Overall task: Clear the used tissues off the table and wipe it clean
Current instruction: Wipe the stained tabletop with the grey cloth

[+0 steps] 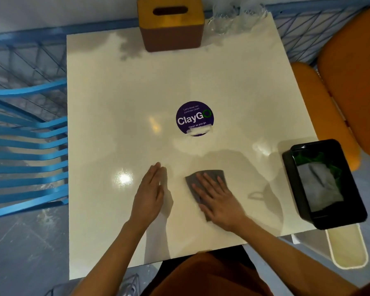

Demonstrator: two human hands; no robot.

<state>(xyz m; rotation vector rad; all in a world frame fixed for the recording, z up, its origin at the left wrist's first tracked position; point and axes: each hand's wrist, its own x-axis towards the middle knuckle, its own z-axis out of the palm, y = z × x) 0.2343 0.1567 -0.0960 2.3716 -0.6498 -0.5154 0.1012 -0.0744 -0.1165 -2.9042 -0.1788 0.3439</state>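
The clearing part looks done. No loose tissues are lying on the tabletop (115,99), and pale crumpled paper, probably the used tissues (318,184), is sitting inside the black bin (292,184) at the tabletop's near right edge.

The wiping is under way. The right hand (219,202) is pressing a grey cloth (192,178) flat against the near middle of the tabletop. Its grip is spread wide, with the fingers straight on top of the cloth and not curled around it. The left hand (150,193) is lying just beside it, with its grip open and holding nothing.

Judging by where the cloth is working, the far half around the round sticker (194,118) and the brown tissue box (171,35) is probably waiting to be wiped. The glare makes it impossible to tell which parts are already clean.
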